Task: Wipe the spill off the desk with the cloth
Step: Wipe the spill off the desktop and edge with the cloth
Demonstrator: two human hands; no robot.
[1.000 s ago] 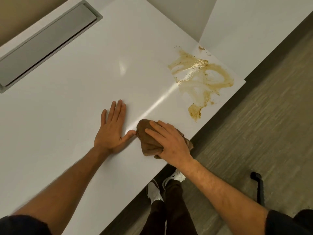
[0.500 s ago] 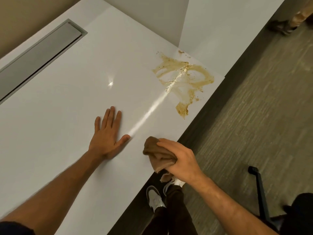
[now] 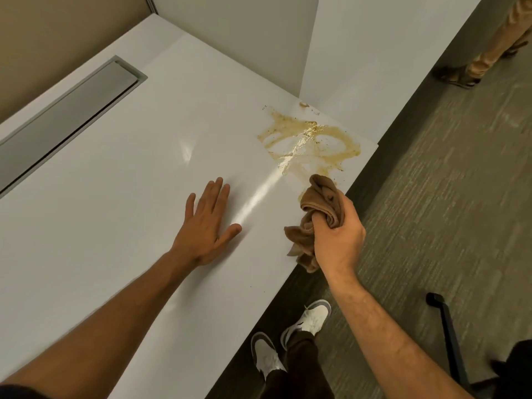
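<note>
Right hand (image 3: 338, 234) bunches the cloth (image 3: 321, 203), poised by the spill (image 3: 309, 142); left hand (image 3: 205, 223) flat, empty, bracing on bench (image 3: 115, 197).

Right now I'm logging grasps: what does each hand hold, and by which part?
The right hand grips the bunched brown cloth around its middle, ends sticking out. The left hand holds nothing, flat on the desk.
</note>
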